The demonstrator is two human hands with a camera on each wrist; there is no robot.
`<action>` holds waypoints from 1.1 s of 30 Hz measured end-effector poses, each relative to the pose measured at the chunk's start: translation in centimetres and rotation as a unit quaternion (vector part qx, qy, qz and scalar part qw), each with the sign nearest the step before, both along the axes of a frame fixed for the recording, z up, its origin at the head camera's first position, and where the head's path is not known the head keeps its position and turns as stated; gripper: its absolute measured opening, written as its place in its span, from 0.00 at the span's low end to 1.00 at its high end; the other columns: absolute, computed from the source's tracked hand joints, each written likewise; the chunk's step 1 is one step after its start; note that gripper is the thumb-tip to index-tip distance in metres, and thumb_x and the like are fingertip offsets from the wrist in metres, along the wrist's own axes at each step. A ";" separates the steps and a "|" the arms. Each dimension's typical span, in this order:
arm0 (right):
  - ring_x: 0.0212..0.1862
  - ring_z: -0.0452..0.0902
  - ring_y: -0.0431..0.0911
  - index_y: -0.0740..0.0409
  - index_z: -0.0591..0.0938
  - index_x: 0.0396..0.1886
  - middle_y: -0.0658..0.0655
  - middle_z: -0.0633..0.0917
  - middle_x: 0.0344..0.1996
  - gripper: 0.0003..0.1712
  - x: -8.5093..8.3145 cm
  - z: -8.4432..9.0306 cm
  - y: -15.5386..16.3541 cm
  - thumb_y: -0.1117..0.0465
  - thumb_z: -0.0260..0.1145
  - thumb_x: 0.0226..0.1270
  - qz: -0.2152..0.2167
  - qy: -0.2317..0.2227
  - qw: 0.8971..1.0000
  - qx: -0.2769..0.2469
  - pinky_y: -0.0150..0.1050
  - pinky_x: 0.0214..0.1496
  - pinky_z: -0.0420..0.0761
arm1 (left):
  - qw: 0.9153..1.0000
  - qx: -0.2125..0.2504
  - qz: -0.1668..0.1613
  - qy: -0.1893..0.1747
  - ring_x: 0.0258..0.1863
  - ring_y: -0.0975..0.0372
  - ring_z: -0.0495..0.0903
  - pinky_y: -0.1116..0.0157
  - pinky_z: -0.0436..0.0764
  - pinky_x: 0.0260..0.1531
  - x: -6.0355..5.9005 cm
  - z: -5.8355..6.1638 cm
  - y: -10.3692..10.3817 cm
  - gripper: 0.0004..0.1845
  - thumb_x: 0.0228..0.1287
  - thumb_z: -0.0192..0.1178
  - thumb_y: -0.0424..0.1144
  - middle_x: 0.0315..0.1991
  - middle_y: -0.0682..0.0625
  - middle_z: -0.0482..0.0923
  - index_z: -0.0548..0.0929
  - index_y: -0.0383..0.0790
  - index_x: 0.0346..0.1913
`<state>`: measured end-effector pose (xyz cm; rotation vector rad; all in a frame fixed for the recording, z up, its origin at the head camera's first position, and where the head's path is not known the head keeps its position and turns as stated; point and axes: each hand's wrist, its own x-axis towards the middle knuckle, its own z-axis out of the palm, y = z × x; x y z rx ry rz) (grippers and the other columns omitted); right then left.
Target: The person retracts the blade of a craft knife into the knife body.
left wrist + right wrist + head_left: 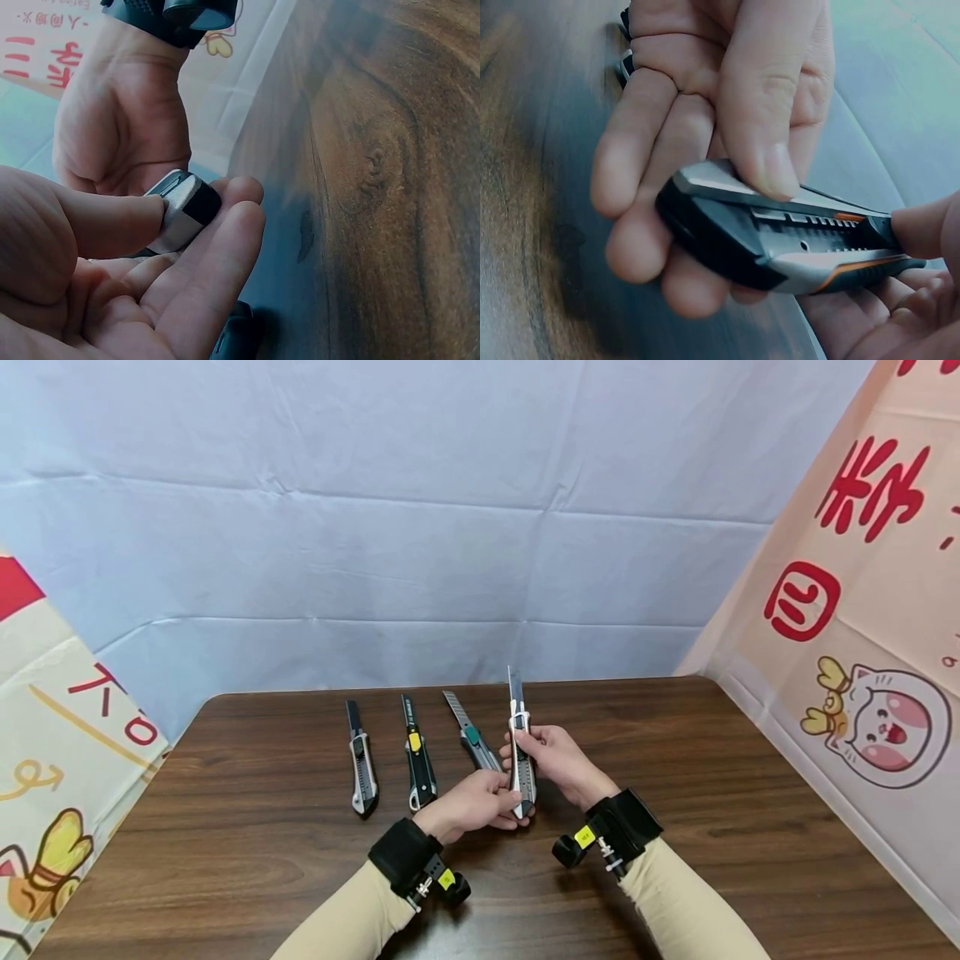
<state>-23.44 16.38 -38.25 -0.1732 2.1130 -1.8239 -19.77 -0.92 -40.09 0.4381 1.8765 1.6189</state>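
Both hands hold one knife (pixel 521 752) above the tabletop (pixel 675 760), blade pointing away: the left hand (pixel 472 803) pinches its rear end with thumb and fingers, and the right hand (pixel 555 760) closes its grip around the middle. Three other knives (pixel 417 752) lie just to the left.

Dark wood-grain worktop (pixel 675 827), three utility knives lying side by side near its far edge: grey one (pixel 363 765), black-and-yellow one (pixel 417 759), teal-slider one (pixel 471 739)
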 end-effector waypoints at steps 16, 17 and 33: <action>0.45 0.84 0.46 0.77 0.67 0.63 0.66 0.83 0.48 0.23 -0.2 -0.3 0.1 0.61 0.47 0.80 0.012 0.006 1.000 0.006 0.36 0.46 0.84 | 1.000 -0.007 0.013 -0.003 0.43 0.57 0.85 0.59 0.85 0.48 -0.2 -0.3 0.2 0.14 0.76 0.46 0.32 0.44 0.37 0.83 0.76 0.26 0.55; 0.45 0.84 0.46 0.77 0.67 0.63 0.67 0.83 0.48 0.23 -0.2 -0.3 0.0 0.61 0.47 0.80 0.012 0.005 1.000 0.007 0.36 0.46 0.84 | 1.000 -0.007 0.014 -0.003 0.43 0.57 0.85 0.59 0.85 0.47 -0.2 -0.3 0.2 0.14 0.76 0.46 0.33 0.44 0.37 0.83 0.76 0.27 0.54; 0.45 0.84 0.46 0.77 0.66 0.63 0.68 0.82 0.49 0.22 -0.2 -0.4 0.0 0.64 0.47 0.79 0.020 0.009 1.000 0.003 0.36 0.46 0.84 | 1.000 -0.010 0.020 0.003 0.42 0.56 0.85 0.61 0.86 0.44 -0.2 -0.3 0.2 0.14 0.76 0.47 0.32 0.43 0.37 0.83 0.76 0.26 0.54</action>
